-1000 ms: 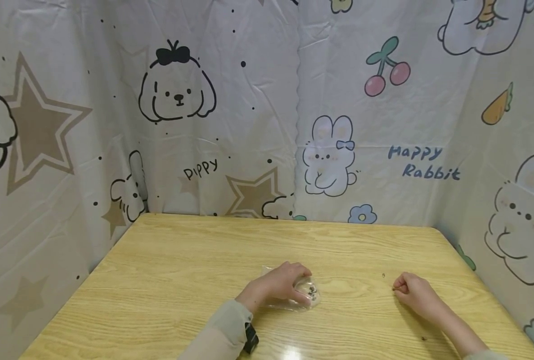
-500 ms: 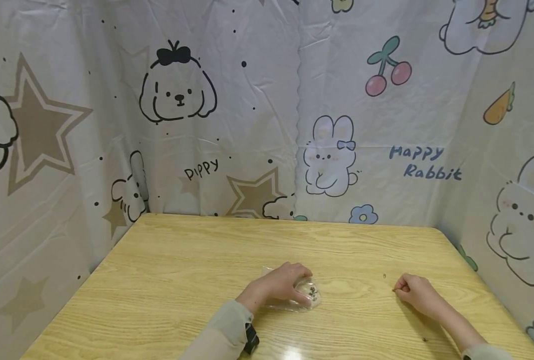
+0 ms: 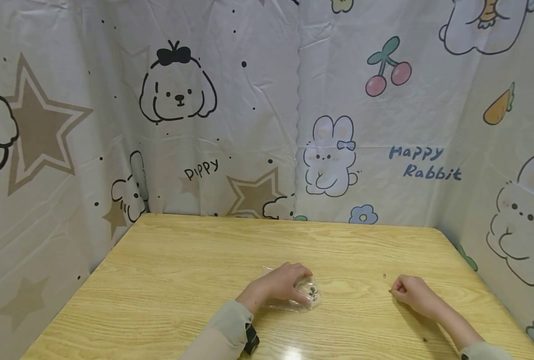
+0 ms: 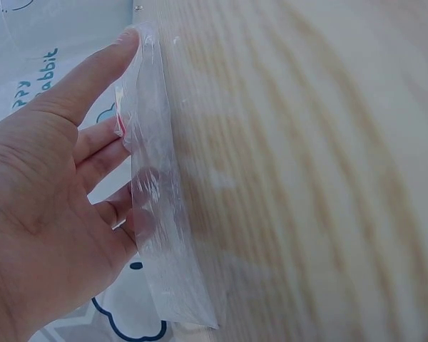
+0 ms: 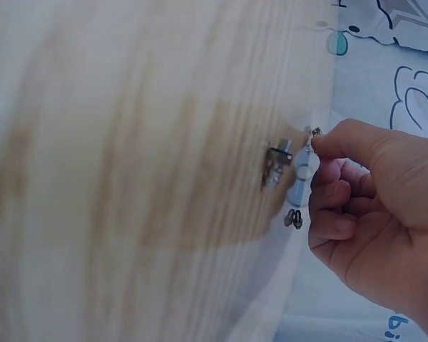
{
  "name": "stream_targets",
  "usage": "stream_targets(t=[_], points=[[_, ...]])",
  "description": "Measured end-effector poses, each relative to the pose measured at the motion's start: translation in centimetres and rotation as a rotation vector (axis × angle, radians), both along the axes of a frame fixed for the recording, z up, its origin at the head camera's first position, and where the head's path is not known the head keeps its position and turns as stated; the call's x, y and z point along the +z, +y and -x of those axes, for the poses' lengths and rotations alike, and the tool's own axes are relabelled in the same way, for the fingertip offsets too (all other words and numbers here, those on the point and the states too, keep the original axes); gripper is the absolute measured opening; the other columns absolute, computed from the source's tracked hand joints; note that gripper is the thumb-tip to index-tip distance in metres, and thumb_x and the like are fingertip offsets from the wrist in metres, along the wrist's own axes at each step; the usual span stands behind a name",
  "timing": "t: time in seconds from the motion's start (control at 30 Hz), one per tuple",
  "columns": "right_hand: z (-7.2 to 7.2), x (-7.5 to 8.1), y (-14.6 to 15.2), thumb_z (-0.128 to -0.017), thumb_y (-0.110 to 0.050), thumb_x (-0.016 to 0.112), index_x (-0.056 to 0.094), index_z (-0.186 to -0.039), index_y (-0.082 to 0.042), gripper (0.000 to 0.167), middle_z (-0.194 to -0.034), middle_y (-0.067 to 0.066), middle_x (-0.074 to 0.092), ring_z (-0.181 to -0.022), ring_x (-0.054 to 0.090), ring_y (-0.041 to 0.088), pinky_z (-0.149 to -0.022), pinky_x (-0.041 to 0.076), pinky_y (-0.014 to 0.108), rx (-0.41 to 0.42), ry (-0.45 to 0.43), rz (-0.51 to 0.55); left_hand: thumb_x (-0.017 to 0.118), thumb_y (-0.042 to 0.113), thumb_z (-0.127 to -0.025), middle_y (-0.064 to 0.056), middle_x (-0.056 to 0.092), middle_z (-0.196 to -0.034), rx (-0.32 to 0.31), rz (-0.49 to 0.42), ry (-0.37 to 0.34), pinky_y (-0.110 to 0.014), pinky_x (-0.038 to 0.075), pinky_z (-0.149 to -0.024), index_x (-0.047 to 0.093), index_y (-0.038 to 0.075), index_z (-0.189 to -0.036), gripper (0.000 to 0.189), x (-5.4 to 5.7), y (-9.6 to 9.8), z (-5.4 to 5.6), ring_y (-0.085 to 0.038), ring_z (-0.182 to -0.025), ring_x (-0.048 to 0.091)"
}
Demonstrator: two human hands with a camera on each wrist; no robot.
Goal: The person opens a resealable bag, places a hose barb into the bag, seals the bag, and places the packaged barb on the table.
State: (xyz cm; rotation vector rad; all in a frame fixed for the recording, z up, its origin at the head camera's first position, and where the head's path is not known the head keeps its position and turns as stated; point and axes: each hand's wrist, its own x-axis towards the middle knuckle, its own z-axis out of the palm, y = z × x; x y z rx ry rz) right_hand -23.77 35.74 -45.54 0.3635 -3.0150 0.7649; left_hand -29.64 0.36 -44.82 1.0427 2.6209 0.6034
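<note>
My left hand [image 3: 279,283] holds a clear plastic bag [image 3: 314,303] on the table, fingers and thumb curved round it. Several tiny dark pieces [image 3: 313,293] show at the bag's right end, between thumb and fingers. In the left wrist view the thumb presses the bag [image 4: 153,206], which has a thin red strip [image 4: 120,112]. To the right, my right hand [image 3: 414,294] pinches a tiny metal piece [image 5: 315,132] between thumb and forefinger; its exact kind is too small to tell. Small metal pieces [image 5: 277,162] stand on the table near that hand, mirrored in its surface.
One tiny piece [image 3: 384,275] lies just beyond the right hand, another tiny dark piece [image 3: 424,339] nearer the front edge. The wood-grain table [image 3: 194,260] is bordered by a printed cloth [image 3: 248,100] at the back and both sides.
My right hand has shifted slightly left, with the tiny metal piece at its fingertips. The left hand and the bag stay where they were.
</note>
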Motion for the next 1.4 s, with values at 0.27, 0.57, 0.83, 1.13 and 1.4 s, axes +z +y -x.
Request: stream_targets(t=[0.27, 0.57, 0.83, 1.13, 1.4], points=[[-0.2, 0.0, -0.1, -0.089, 0.002, 0.059, 0.059, -0.082, -0.001, 0.007, -0.075, 0.0, 0.055, -0.065, 0.04, -0.002, -0.057, 0.039, 0.017, 0.037, 0.001, 0.021, 0.078, 0.046, -0.079, 0.005, 0.057, -0.137, -0.008, 0.001, 0.007, -0.027, 0.042, -0.109, 0.054, 0.018, -0.136, 0.068, 0.0, 0.1, 0.1, -0.013, -0.126, 0.051], [-0.2, 0.1, -0.7, -0.092, -0.005, 0.061, 0.062, -0.089, 0.0, 0.006, -0.079, 0.001, 0.059, -0.067, 0.041, -0.004, -0.059, 0.041, 0.018, 0.022, -0.007, 0.081, 0.078, 0.046, -0.078, 0.005, 0.057, -0.137, -0.012, -0.004, 0.018, -0.027, 0.043, -0.107, 0.055, 0.018, -0.135, 0.068, -0.1, 0.1, 0.2, -0.012, -0.122, 0.051], [-0.4, 0.3, -2.5, -0.095, -0.008, 0.06, 0.061, -0.092, 0.002, 0.01, -0.078, 0.002, 0.056, -0.066, 0.04, -0.002, -0.057, 0.038, 0.018, 0.034, -0.034, 0.215, 0.079, 0.046, -0.078, 0.005, 0.057, -0.136, -0.009, -0.005, 0.013, -0.026, 0.043, -0.106, 0.055, 0.018, -0.135, 0.067, 0.0, 0.1, 0.2, -0.012, -0.12, 0.051], [-0.2, 0.2, -4.6, -0.095, -0.007, 0.06, 0.062, -0.093, 0.001, 0.009, -0.079, 0.002, 0.058, -0.067, 0.042, -0.004, -0.058, 0.04, 0.017, 0.052, 0.001, 0.293, 0.079, 0.046, -0.078, 0.005, 0.058, -0.136, -0.009, -0.006, 0.003, -0.026, 0.043, -0.105, 0.054, 0.018, -0.135, 0.068, 0.0, 0.0, 0.1, -0.012, -0.119, 0.051], [0.5, 0.2, -6.9, -0.095, -0.009, 0.061, 0.062, -0.094, 0.001, 0.01, -0.082, 0.004, 0.06, -0.069, 0.045, -0.004, -0.06, 0.043, 0.017, 0.064, -0.009, 0.325, 0.078, 0.046, -0.079, 0.005, 0.057, -0.136, -0.011, -0.004, 0.003, -0.026, 0.043, -0.105, 0.054, 0.017, -0.136, 0.068, 0.1, 0.0, 0.0, -0.011, -0.119, 0.051]])
